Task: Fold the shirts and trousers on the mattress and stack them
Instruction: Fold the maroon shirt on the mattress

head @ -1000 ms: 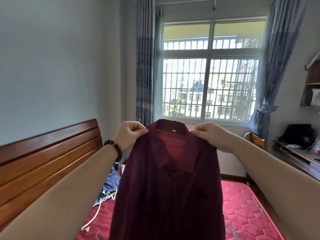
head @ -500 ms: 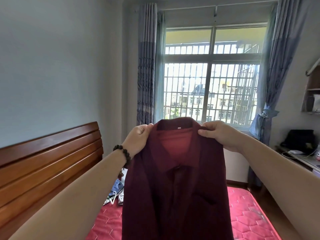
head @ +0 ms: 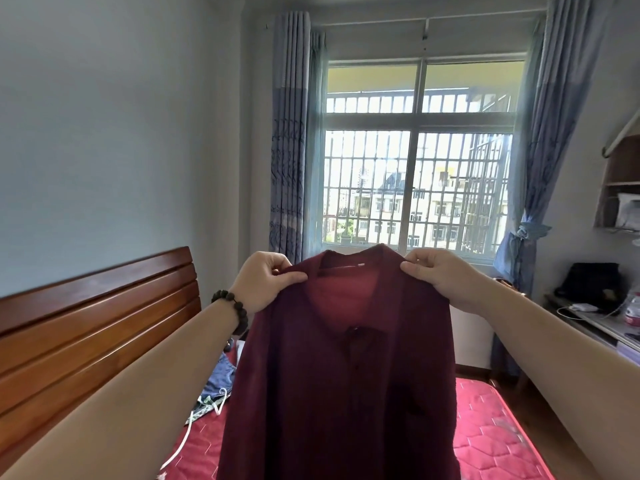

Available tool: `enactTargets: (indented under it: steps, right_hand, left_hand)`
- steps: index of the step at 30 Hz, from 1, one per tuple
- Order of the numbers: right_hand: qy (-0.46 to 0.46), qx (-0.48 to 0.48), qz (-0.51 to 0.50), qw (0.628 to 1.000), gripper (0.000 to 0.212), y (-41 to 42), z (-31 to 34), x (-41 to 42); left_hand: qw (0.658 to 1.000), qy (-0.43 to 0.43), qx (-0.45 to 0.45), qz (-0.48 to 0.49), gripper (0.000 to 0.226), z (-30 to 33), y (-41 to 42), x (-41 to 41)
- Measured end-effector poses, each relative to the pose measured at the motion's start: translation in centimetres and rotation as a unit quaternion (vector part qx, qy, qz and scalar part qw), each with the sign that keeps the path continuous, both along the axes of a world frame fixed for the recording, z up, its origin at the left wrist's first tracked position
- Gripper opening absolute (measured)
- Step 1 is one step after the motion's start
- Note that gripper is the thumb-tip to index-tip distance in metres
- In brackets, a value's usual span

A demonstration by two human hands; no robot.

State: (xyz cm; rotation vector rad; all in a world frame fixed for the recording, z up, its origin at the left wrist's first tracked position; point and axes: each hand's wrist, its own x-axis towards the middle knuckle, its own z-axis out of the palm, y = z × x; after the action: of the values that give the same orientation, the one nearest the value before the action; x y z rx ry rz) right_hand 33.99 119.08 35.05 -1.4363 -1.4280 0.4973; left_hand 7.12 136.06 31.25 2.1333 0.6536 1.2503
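We hold the maroon button-up shirt (head: 346,375) up by its shoulders, left hand (head: 265,282) and right hand (head: 438,275) each pinched shut on fabric; below our grip lies the red mattress (head: 491,438).

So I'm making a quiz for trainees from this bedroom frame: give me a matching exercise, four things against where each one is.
Things:
1. maroon shirt
2. bead bracelet
3. blue garment
4. plastic bottle

Places:
A. on the desk at the right edge
B. lying on the red mattress near the headboard
C. held up by the shoulders between left hand and right hand
D. around the left wrist

Pairs: 1-C, 2-D, 3-B, 4-A
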Motion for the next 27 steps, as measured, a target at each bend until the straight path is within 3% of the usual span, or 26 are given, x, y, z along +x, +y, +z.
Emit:
enactTargets:
  steps: [4,9,13,16,19,23,27]
  right_hand:
    - [-0.130,0.046,-0.074,0.988,0.024,0.0,0.2,-0.4]
    - [-0.268,0.110,-0.132,0.948,0.040,0.4,0.3,-0.9]
    - [-0.252,0.062,-0.104,0.960,0.035,-0.2,0.5,-0.2]
    - [-0.205,-0.002,-0.051,0.977,0.015,-1.4,0.8,0.8]
    - [-0.237,0.022,-0.077,0.968,0.016,-1.9,0.8,1.2]
    - [-0.266,0.082,-0.124,0.952,0.014,-1.2,-0.4,0.5]
    - [-0.296,0.119,-0.180,0.931,0.014,-0.3,-1.4,0.3]
  left_hand:
    - [1.000,-0.023,-0.011,0.003,0.027,0.1,-0.3,0.0]
    - [0.996,-0.085,-0.039,0.005,0.022,1.0,-0.7,0.2]
    - [0.999,-0.051,-0.019,-0.001,0.016,1.7,-0.9,-0.2]
    - [0.997,0.069,0.019,-0.035,0.016,2.2,-0.6,-1.5]
    - [0.985,0.146,0.086,-0.004,0.021,2.3,-0.3,-2.2]
    - [0.981,0.105,0.143,0.079,0.015,1.3,-0.4,-1.9]
    - [0.990,0.070,0.096,0.077,0.005,0.6,-0.5,-1.8]
